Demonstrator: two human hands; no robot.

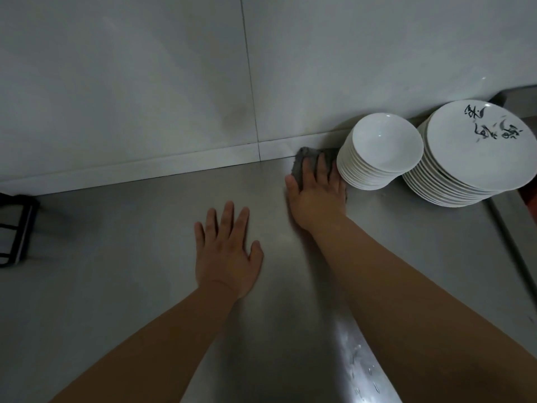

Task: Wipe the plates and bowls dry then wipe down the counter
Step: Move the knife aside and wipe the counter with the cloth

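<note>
While the right hand [316, 196], fingers flat, presses the cloth [308, 152] beside the stacked bowls [380, 152], the left hand [228, 254] rests open on the tabletop [130, 257]: counter wiping, I judge. Next, sweep the cloth left.

The counter [130, 286] is a dull brushed-metal surface that meets a pale tiled wall along its far edge. At the far right stands a stack of white plates [476, 152] (the top one carries dark brush-like markings), and just beside it on the left a stack of white bowls [383, 146]. A grey cloth [308, 158] lies bunched against the foot of the wall, touching the bowls, with the right hand [316, 196] pressed flat on it. The left hand [228, 257] rests flat on bare metal, fingers spread. Water droplets [366, 365] speckle a bright streak near the front. A black-and-white object [16, 231] sits at the left edge.
</note>
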